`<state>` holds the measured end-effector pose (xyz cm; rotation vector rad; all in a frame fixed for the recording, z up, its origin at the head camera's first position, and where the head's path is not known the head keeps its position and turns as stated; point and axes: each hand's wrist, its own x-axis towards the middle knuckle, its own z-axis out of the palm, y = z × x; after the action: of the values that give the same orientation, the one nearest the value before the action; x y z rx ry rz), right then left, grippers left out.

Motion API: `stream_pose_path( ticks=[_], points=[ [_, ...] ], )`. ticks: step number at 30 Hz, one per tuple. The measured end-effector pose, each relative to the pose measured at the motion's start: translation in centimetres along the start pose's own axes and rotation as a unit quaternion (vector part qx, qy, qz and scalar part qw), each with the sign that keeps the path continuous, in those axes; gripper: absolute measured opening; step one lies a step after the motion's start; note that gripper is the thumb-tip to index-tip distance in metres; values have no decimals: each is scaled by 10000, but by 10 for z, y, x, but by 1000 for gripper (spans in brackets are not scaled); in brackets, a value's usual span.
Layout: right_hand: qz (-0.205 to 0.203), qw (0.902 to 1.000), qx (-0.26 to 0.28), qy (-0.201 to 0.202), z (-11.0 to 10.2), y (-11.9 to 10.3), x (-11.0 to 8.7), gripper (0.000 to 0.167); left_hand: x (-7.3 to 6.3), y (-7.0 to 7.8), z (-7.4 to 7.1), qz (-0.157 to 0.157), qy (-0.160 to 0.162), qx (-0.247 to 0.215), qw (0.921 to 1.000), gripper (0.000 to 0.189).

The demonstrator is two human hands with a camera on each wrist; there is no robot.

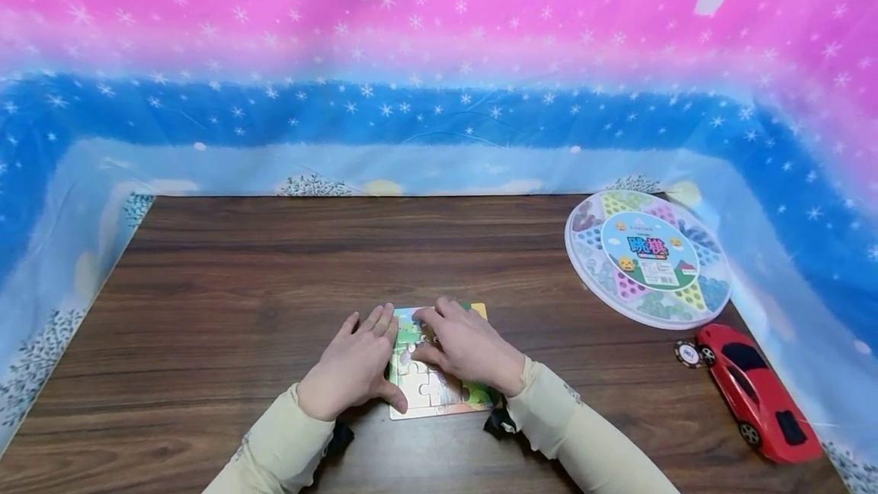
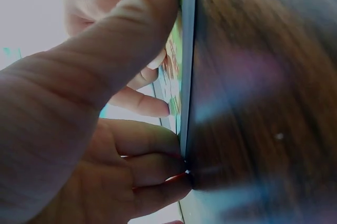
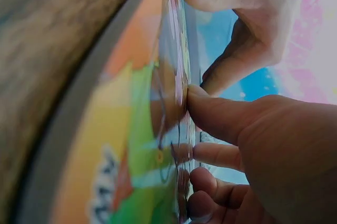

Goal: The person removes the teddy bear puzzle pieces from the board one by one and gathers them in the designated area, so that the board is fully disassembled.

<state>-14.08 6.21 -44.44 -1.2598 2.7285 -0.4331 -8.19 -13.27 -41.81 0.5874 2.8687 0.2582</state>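
Note:
A colourful jigsaw puzzle (image 1: 417, 387) in a flat tray lies on the table, its pieces fitted together where they show. My left hand (image 1: 351, 368) lies along the puzzle's left edge, fingers extended, with the thumb at the near left corner. In the left wrist view, its fingertips (image 2: 176, 174) meet the tray's side. My right hand (image 1: 473, 348) reaches over the puzzle and covers much of its far right part. Its thumb (image 3: 213, 112) and fingertips touch the puzzle's surface in the right wrist view, pressing on the pieces.
To the far right, a round Chinese checkers set (image 1: 648, 258) sits on the wooden table (image 1: 274, 273). Nearer, a red toy car (image 1: 757, 395) stands by the right edge, with a round chip (image 1: 688, 354) next to its front wheel. A patterned cloth (image 1: 439, 113) surrounds the table.

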Motion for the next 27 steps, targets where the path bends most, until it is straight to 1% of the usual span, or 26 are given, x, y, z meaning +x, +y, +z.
stream_pose_path(
  ticks=[6, 12, 19, 27],
  points=[
    [171, 9998, -50, -81, -1, -5, 1, 55, 0, 2, 0, -48, 78, 11, 10000, 118],
    [234, 9997, -114, 23, 1, -4, 3, 55, 0, 4, 1, -200, 84, -72, 9997, 121],
    [155, 9997, -146, 140, 3, -3, 3, 53, 1, 3, 4, -299, -5, -119, 9995, 126],
    [50, 10000, 43, 37, 3, -2, 3, 52, 3, 2, 2, -272, -60, -43, 9996, 126]
  ],
)
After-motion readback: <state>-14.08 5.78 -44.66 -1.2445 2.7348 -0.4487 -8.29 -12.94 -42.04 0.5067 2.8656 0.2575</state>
